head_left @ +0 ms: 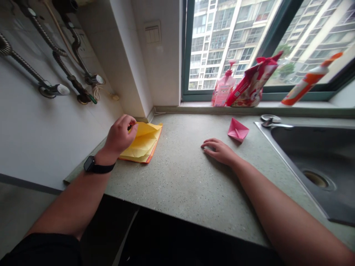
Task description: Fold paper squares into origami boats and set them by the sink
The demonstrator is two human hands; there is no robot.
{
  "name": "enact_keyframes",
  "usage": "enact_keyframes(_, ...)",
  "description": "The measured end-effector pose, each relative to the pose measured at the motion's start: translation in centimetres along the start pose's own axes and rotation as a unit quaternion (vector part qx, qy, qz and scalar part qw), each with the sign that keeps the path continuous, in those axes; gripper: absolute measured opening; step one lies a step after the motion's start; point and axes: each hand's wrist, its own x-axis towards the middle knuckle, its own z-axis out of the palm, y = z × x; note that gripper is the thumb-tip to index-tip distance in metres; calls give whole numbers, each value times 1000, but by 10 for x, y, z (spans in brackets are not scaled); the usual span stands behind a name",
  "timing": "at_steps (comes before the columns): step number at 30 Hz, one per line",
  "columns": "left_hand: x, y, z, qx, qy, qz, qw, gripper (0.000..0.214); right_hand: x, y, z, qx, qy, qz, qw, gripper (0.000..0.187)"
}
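My left hand (120, 133) pinches yellow paper (146, 133).
Its right edge slants away rightward; my right hand (218, 150) lies open.

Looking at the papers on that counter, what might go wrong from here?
1. The yellow sheets lie loosely, their upper layers lifted beside the left hand, so several might come up together or get creased.
2. The pink folded paper sits between the right hand and the sink; a careless sweep of that arm could crush it or perhaps knock it towards the basin.
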Motion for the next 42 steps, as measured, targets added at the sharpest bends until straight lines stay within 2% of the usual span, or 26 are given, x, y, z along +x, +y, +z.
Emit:
enact_keyframes(3, 13, 26, 0, -5, 10, 56, 998, 5, 0, 0, 0, 2, 0, 1, 1000, 20)
enact_keyframes(5, 14, 47, 6, -19, -10, 110, 994, 7, 1, -1, 0, 5, 1, 1, 1000, 19)
enact_keyframes(9, 4, 97, 25, -34, -120, 256, 958, 17, 2, -1, 0, 20, 23, 12, 999, 21)
enact_keyframes(12, -11, 132, 45, -25, -188, 330, 925, 22, 3, -1, -1, 38, 68, 33, 996, 25)
enact_keyframes(17, -35, 178, 86, -10, -255, 396, 882, 18, 7, 2, -1, 63, 211, 87, 972, 40)
enact_keyframes(20, -42, 203, 101, -35, -277, 390, 878, 17, 7, 3, -3, 43, 287, 111, 951, 45)
enact_keyframes(22, -41, 214, 104, -82, -291, 376, 876, 10, 6, 1, -6, 29, 303, 108, 946, 44)
enact_keyframes(25, -31, 214, 108, -170, -304, 373, 860, 19, 4, -5, -12, 18, 277, 75, 958, 33)
enact_keyframes(28, -23, 195, 120, -214, -289, 398, 844, 22, 1, -12, -14, 17, 218, 34, 975, 23)
enact_keyframes(30, -25, 179, 132, -231, -281, 414, 835, 33, 1, -17, -13, 22, 187, 4, 982, 21)
enact_keyframes(33, -38, 163, 147, -249, -305, 439, 808, 42, 0, -23, -9, 33, 144, -48, 988, 21)
enact_keyframes(37, -53, 158, 153, -261, -319, 444, 795, 48, -2, -32, -4, 48, 41, -75, 995, 22)
enact_keyframes(42, -54, 159, 153, -297, -324, 461, 771, 54, -5, -43, 3, 88, -90, -80, 989, 31)
